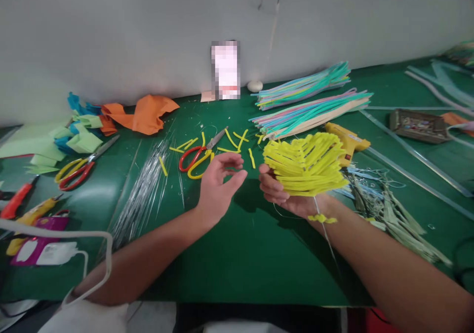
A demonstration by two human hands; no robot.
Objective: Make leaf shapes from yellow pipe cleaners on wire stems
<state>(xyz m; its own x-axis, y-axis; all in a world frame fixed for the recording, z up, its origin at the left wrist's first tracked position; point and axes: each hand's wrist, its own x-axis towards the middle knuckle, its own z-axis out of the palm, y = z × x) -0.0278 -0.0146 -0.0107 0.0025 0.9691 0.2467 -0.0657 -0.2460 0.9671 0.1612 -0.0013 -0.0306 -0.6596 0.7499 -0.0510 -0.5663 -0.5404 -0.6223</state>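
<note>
A yellow pipe-cleaner leaf (pixel 305 165) on a thin wire stem lies across my right hand (pixel 281 195), which supports it from below with the fingers curled at its left edge. A short yellow twist of pipe cleaner (pixel 322 219) sits on the stem near the wrist. My left hand (pixel 222 185) hovers to the left of the leaf, thumb and fingers apart, with nothing seen between them. Just beyond it are scissors with red and yellow handles (pixel 202 160) and several cut yellow pieces (pixel 252 158).
Bundles of coloured pipe cleaners (pixel 311 107) lie at the back, near a yellow glue gun (pixel 346 140). Loose wires (pixel 142 190) and a second pair of scissors (pixel 79 171) are on the left. A small tray (pixel 418 125) stands right; a blurred-out phone (pixel 225 69) leans on the wall.
</note>
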